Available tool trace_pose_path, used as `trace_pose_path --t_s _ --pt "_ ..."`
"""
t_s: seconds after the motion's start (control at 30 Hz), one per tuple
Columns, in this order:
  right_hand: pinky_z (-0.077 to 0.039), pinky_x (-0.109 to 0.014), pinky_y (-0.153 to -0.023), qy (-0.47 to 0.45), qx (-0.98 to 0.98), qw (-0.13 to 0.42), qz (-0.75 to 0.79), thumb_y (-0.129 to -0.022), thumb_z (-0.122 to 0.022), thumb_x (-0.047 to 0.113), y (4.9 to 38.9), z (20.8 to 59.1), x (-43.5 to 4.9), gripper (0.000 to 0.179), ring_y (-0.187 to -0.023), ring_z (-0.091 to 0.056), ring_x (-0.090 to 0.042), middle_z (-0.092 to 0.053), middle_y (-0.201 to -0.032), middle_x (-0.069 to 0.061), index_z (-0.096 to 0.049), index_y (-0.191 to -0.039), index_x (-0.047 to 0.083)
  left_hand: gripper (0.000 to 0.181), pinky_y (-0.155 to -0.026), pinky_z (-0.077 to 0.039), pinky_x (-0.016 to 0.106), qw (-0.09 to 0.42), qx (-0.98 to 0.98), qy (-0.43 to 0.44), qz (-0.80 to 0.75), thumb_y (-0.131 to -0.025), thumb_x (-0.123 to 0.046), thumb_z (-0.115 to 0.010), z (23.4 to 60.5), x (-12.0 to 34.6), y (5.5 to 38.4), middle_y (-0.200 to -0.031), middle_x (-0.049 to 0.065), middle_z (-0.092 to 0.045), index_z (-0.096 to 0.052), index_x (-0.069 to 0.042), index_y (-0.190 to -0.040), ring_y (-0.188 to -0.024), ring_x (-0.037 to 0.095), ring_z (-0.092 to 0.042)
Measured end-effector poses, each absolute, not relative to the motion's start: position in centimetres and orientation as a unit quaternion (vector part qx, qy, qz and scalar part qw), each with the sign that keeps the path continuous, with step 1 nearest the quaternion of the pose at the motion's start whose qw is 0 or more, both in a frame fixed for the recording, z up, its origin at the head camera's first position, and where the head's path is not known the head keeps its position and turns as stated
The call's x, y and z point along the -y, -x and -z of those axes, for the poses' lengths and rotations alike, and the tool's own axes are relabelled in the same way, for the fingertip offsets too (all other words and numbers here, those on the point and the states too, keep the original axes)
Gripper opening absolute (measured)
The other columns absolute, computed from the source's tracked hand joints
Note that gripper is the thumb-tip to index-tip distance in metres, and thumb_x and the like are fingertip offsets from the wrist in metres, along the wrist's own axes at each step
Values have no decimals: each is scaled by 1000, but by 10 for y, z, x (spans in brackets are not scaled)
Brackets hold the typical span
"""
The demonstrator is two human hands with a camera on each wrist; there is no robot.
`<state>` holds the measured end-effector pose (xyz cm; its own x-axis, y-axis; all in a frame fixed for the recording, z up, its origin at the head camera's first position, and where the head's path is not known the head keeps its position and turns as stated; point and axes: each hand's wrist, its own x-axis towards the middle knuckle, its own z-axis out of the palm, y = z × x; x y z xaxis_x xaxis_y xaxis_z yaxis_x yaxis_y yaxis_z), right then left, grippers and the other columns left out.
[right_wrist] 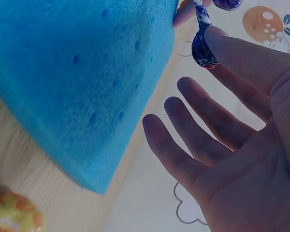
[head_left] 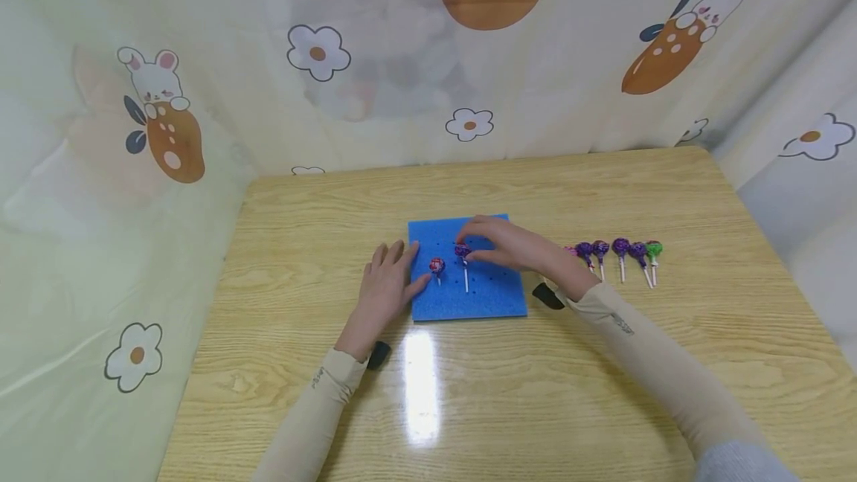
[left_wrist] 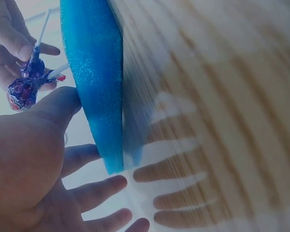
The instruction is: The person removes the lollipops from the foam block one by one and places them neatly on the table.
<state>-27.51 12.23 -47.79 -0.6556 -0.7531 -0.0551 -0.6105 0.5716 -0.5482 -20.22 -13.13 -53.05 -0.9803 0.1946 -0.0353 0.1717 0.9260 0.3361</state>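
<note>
A blue foam block (head_left: 435,307) dotted with small holes lies on the table. One red and purple wrapped lollipop (head_left: 437,266) stands in it, its white stick entering the foam. Above the block my right hand (head_left: 512,244) pinches a purple-wrapped lollipop (right_wrist: 203,48) by its candy head between thumb and index finger; the other fingers are spread. The white stick (head_left: 466,280) of this lollipop points toward me. My left hand (head_left: 388,281) lies at the block's left side, fingers extended, with the thumb (left_wrist: 63,104) against the foam close to the standing lollipop.
To the right, a row of several wrapped lollipops, purple ones (head_left: 620,245) and a green one (head_left: 654,248), lies on the wooden table (head_left: 301,214). My right wrist partly hides a pink one (head_left: 570,250). A patterned curtain (head_left: 395,95) hangs behind the table.
</note>
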Motion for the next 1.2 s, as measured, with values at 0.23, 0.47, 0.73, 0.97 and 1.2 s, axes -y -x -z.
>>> trace_pose_path --t_s 0.23,0.47,0.73,0.97,1.2 --pt "-44 -49 -111 388 -874 140 256 -97 -68 22 274 477 -134 32 -132 -54 -30 -62 -134 -8 -66 -127 11 69 -114 -34 65 27 -980 -96 -171 -99 -54 -55 532 132 202 -161 16 -36 -38 -19 -156 -150 45 -27" --pt "-45 -50 -109 396 -871 138 257 -96 -69 20 273 474 -145 33 -129 -56 -30 -64 -131 -8 -66 -127 9 70 -115 -32 65 38 -980 -93 -172 -100 -54 -54 532 133 201 -162 14 -34 -36 -20 -157 -151 44 -24" --pt "-46 -54 -106 390 -869 134 273 -95 -70 16 271 473 -164 32 -126 -57 -34 -65 -129 -11 -67 -126 6 69 -115 -31 65 32 -978 -100 -179 -100 -54 -54 533 134 202 -162 15 -34 -36 -19 -158 -151 44 -23" --pt "-47 -56 -103 368 -873 149 282 -96 -69 15 269 473 -180 31 -124 -58 -35 -65 -128 -11 -67 -126 7 69 -114 -31 66 26 -977 -103 -184 -99 -53 -55 533 133 202 -161 16 -35 -37 -19 -157 -151 44 -24" --pt "-47 -55 -104 340 -885 160 273 -97 -67 14 267 472 -194 32 -128 -56 -34 -62 -132 -13 -66 -128 7 69 -114 -31 67 27 -977 -103 -187 -100 -52 -55 532 134 201 -161 15 -35 -37 -19 -157 -150 44 -25"
